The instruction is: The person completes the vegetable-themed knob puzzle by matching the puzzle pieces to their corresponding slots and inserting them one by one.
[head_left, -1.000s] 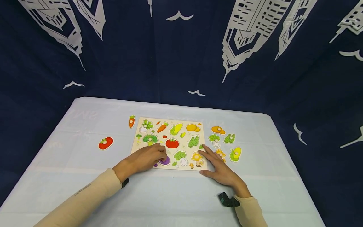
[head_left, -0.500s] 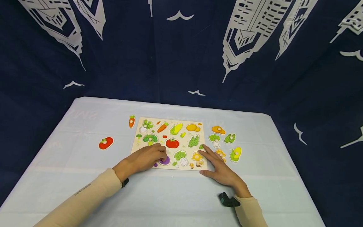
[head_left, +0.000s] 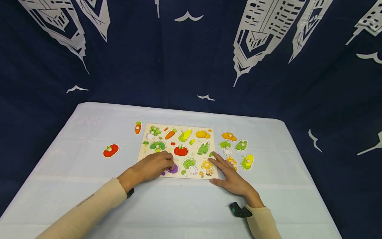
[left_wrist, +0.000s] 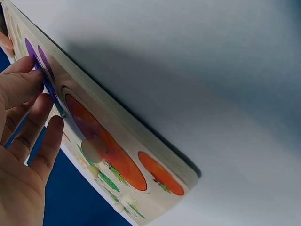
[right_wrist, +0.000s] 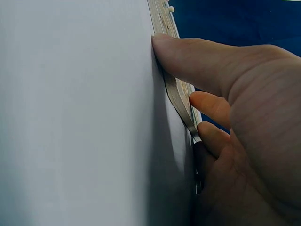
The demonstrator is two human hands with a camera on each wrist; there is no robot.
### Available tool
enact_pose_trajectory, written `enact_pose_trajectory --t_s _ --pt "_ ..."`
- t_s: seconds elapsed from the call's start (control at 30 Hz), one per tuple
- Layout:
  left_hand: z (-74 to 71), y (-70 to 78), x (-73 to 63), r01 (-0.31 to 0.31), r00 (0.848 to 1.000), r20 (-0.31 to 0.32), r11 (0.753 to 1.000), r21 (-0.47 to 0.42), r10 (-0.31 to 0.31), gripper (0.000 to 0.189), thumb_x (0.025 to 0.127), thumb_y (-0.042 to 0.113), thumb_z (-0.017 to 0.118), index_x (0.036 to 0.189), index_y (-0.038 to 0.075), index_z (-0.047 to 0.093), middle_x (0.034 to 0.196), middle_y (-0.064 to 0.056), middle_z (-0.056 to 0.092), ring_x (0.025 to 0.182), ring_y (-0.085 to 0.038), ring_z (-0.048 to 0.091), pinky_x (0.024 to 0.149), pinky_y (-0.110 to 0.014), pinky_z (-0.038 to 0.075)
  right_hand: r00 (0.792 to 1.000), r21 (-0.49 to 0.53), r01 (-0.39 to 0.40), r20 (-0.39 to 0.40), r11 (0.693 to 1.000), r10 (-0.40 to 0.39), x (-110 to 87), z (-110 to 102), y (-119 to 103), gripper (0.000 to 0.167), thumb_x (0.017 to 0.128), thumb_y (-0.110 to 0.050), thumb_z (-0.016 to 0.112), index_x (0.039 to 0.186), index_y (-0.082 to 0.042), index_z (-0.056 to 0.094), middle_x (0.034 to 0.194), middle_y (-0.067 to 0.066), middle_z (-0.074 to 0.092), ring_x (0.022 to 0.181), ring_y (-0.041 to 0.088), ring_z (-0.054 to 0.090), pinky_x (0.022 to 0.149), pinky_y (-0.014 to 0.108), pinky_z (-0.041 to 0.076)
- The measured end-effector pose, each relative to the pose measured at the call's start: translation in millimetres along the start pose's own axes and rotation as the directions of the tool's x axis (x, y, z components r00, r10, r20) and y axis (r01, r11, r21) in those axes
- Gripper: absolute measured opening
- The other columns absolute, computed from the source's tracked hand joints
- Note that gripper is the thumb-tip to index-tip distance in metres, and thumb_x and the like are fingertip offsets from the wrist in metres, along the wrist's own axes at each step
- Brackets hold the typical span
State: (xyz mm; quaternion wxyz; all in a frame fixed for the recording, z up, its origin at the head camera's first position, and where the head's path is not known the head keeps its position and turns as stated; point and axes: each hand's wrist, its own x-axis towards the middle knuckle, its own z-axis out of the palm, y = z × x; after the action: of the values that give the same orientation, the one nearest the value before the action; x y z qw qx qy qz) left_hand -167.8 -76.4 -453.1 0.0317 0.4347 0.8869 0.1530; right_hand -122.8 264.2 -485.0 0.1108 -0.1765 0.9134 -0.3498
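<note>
My left hand (head_left: 156, 165) is over the near-left part of a wooden vegetable puzzle board (head_left: 192, 153). Its thumb and index finger pinch the purple eggplant piece (head_left: 173, 169), whose grip point the fingers hide; the left wrist view shows these fingertips against the purple eggplant. Beside them lies an orange vegetable piece (left_wrist: 113, 150) with a round knob. My right hand (head_left: 231, 177) rests at the board's near-right corner, fingers extended over the right edge and thumb (right_wrist: 181, 54) touching the near edge. A broccoli piece (head_left: 157, 146) sits in its slot.
Loose carrot (head_left: 138, 127) and tomato (head_left: 111, 150) pieces lie left of the board. On the right are potato (head_left: 229, 136), cabbage (head_left: 225, 147), asparagus (head_left: 241, 145), corn (head_left: 247, 162) and mushroom (head_left: 231, 161) pieces, the last partly behind my right hand.
</note>
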Motion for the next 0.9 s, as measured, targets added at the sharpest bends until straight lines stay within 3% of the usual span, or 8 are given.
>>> enact_pose_trajectory --t_s 0.23,0.53,0.9 --pt "-0.6 -1.3 -2.7 0.018 1.0 -0.007 1.0 -0.011 -0.018 0.018 0.098 0.013 0.063 0.109 0.02 0.075 0.103 0.007 0.064 0.097 -0.011 0.057 0.092 -0.033 0.054 1.0 0.008 -0.004 0.002 1.0 0.004 1.0 0 0 0.081 0.085 -0.029 0.079 0.155 -0.023 0.039 0.169 0.002 0.015 0.156 0.031 0.013 0.125 0.056 0.005" --pt "-3.9 -1.6 -4.3 0.03 0.999 -0.041 1.0 0.0 -0.03 0.019 0.096 0.014 0.067 0.112 0.019 0.074 0.102 0.007 0.066 0.097 -0.011 0.058 0.092 -0.035 0.054 1.0 0.002 -0.006 -0.001 1.0 0.006 1.1 1 0 0.081 0.085 -0.028 0.079 0.155 -0.024 0.039 0.169 0.002 0.015 0.156 0.031 0.013 0.125 0.055 0.005" --pt "-16.0 -9.8 -13.3 0.031 0.988 -0.151 0.999 -0.018 -0.034 0.02 0.093 0.011 0.07 0.113 0.014 0.073 0.103 0.003 0.064 0.098 -0.012 0.058 0.092 -0.033 0.055 1.0 0.003 -0.021 0.008 1.0 0.021 1.5 1 0 0.081 0.085 -0.029 0.079 0.155 -0.025 0.039 0.169 0.001 0.014 0.156 0.031 0.012 0.125 0.055 0.005"
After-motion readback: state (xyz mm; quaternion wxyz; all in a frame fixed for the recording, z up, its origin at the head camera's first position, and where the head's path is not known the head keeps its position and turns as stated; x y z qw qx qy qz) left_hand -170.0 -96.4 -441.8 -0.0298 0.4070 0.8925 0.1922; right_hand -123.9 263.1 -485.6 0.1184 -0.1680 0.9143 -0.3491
